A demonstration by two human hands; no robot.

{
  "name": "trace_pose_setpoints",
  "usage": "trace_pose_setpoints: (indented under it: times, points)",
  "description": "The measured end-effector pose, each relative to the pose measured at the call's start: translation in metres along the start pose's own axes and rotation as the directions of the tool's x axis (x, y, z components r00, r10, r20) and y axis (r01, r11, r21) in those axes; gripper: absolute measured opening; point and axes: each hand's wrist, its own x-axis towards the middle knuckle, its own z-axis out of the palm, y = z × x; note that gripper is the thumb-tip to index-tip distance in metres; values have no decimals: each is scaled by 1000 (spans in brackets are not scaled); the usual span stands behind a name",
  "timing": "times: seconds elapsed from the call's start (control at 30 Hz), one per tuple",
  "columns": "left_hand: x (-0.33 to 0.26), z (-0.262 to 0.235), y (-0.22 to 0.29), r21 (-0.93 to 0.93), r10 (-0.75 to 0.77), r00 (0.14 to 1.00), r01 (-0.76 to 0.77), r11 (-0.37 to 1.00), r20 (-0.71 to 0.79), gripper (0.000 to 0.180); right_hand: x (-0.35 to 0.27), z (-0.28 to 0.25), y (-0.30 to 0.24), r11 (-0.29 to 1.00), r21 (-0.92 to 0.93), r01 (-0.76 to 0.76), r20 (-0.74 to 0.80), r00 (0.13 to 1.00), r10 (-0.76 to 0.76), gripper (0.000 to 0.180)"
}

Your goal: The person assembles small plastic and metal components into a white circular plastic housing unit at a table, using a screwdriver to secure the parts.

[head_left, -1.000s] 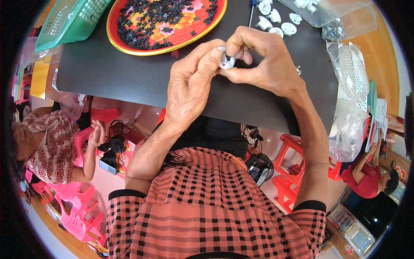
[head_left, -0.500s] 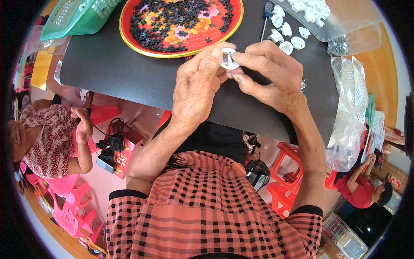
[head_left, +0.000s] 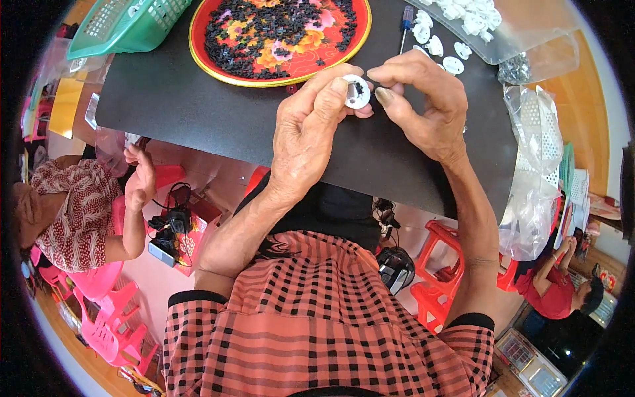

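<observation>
A round white plastic part (head_left: 363, 99) is gripped between the thumb and fingers of my left hand (head_left: 305, 126), over the table's near side. Its face shows a small black piece and a greyish, shiny patch beside my thumb. Just to the right, my right hand (head_left: 430, 109) is apart from the part. Its thumb and forefinger are bent with a gap between them, and nothing shows in it. Beyond my left hand lies a red floral tray (head_left: 192, 40) with a yellow rim, strewn with many small black pieces (head_left: 231, 63).
More white round parts (head_left: 453, 65) lie at the far right beside a screwdriver (head_left: 406, 26) and a clear bin (head_left: 522, 43) of white parts. A green basket (head_left: 122, 36) stands far left. Plastic bags (head_left: 529, 165) hang at the right edge. Another person's hand (head_left: 139, 178) is at left.
My right fingers have come away from the white part, which has turned slightly and now shows a black piece. The person at left has moved a hand to the right.
</observation>
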Motion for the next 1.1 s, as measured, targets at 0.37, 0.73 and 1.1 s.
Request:
trace_pose_setpoints:
  times: [0.37, 0.73, 1.1]
  points:
    - [-1, 2, 0, 18, -17, 999, 18, 1000, -41, 27, -3, 4, -3, 999, 12, -30, 52, 998, 29, 16]
    - [0, 0, 6, 261, -82, 993, 57, 964, 86, 23, -16, 8, 7, 952, 69, -299, -120, 945, 305, 15]
    - [1, 1, 6, 234, -103, 992, 85, 969, 67, 23, -13, 8, 7, 978, 64, -201, -48, 978, 204, 18]
